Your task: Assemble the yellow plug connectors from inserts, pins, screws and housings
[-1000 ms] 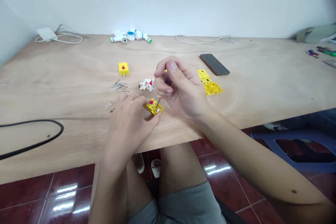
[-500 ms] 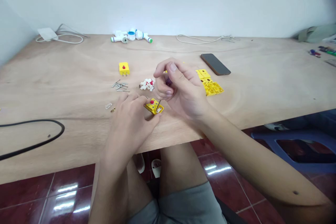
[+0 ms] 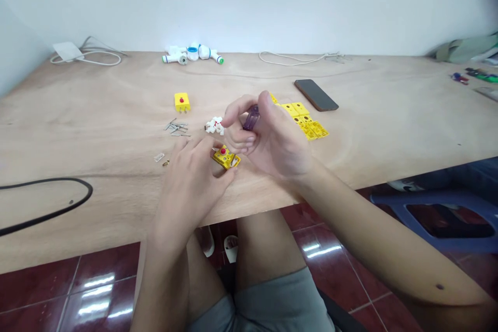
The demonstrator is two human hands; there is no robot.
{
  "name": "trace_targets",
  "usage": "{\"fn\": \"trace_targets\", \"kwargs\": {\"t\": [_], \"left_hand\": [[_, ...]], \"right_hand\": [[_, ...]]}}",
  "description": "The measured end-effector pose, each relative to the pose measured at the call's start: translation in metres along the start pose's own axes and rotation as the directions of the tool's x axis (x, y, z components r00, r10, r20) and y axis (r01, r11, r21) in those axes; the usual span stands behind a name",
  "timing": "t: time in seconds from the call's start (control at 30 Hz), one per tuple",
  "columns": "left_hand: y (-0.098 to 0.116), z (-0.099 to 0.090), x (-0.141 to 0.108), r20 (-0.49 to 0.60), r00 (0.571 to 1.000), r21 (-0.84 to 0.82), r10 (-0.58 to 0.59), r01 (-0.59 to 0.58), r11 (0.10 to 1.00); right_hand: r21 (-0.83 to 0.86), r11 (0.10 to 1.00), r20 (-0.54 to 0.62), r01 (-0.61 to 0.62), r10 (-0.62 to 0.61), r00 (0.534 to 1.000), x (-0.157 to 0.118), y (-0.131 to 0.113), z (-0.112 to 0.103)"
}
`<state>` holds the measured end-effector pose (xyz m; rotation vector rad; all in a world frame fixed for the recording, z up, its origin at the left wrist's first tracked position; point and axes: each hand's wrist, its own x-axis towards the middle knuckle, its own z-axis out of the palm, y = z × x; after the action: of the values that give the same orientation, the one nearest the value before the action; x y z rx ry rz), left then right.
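My left hand [image 3: 194, 168] lies on the table with its thumb and fingers closed around a small yellow plug [image 3: 224, 157]. The plug has a red button, and a pale part shows at its near right corner. My right hand [image 3: 268, 135] is curled around a screwdriver [image 3: 252, 118] with a see-through purple handle. The screwdriver slants down toward the plug; whether its tip sits in a screw I cannot tell. Beyond the hands lie small white pieces [image 3: 213, 125], with some red among them, and several thin metal pins [image 3: 177, 127].
Another yellow plug [image 3: 181, 102] stands farther back. Yellow casing parts [image 3: 311, 128] lie right of my right hand, near a phone [image 3: 316, 95]. A clear piece [image 3: 158, 157] and brass bits [image 3: 166, 163] are on the left. A black cable [image 3: 50, 212] loops at far left.
My right hand's grip has shifted on the screwdriver, with the thumb more upright and more of the purple handle showing. My left hand stays on the yellow plug.
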<state>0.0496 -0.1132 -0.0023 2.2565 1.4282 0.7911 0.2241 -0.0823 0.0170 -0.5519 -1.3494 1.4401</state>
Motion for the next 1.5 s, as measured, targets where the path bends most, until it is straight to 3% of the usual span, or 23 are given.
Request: {"fn": "trace_targets", "kwargs": {"t": [0.17,0.3,0.4,0.5,0.6,0.67,0.8,0.9,1.0,1.1,1.27,1.43,1.5], "left_hand": [[-0.001,-0.001,-0.003,-0.042,0.999,0.073,0.035,-0.032,0.997],[-0.005,-0.005,-0.006,0.059,0.983,0.037,0.174,-0.177,0.984],[-0.008,-0.008,-0.005,0.113,0.971,0.018,0.212,-0.215,0.976],[-0.011,-0.008,-0.005,0.095,0.975,0.017,0.199,-0.202,0.979],[-0.012,-0.006,-0.005,0.064,0.98,0.023,0.189,-0.191,0.981],[-0.011,-0.006,-0.006,0.048,0.983,0.039,0.179,-0.181,0.983],[-0.009,-0.007,-0.008,0.042,0.985,0.074,0.167,-0.169,0.983],[-0.008,-0.007,-0.008,0.058,0.987,0.094,0.151,-0.156,0.983],[-0.008,-0.007,-0.008,0.063,0.989,0.079,0.133,-0.137,0.987],[-0.009,-0.007,-0.008,0.056,0.99,0.072,0.133,-0.137,0.988],[-0.009,-0.007,-0.008,0.07,0.989,0.077,0.134,-0.139,0.987],[-0.009,-0.006,-0.008,0.08,0.993,0.092,0.091,-0.098,0.991],[-0.009,-0.006,-0.007,0.082,0.993,0.09,0.086,-0.093,0.992]], "right_hand": [[0.005,0.996,0.086,0.088,-0.088,0.992,-0.004,0.002,-0.007],[0.063,0.989,0.113,0.134,-0.14,0.984,-0.004,0.006,-0.011],[0.059,0.996,0.082,0.066,-0.071,0.994,-0.001,0.006,-0.01],[-0.001,1.0,0.068,0.008,-0.008,0.998,0.001,0.002,-0.013],[-0.188,0.977,0.073,0.103,-0.09,0.993,0.002,-0.006,-0.024],[-0.375,0.913,0.103,0.162,-0.133,0.986,0.003,-0.016,-0.031],[-0.648,0.729,0.217,0.221,-0.102,0.971,0.009,-0.043,-0.034],[-0.807,0.53,0.282,0.26,-0.041,0.959,0.016,-0.06,-0.026],[-0.928,0.291,0.257,0.233,0.046,0.965,0.022,-0.071,-0.019],[-0.964,0.133,0.248,0.229,0.158,0.956,0.026,-0.079,-0.015],[-0.933,0.127,0.359,0.336,0.348,0.866,0.024,-0.095,-0.005],[-0.964,-0.042,0.215,0.261,0.449,0.867,0.014,-0.107,0.015],[-0.959,-0.054,0.222,0.278,0.468,0.856,0.012,-0.109,0.019]]}}
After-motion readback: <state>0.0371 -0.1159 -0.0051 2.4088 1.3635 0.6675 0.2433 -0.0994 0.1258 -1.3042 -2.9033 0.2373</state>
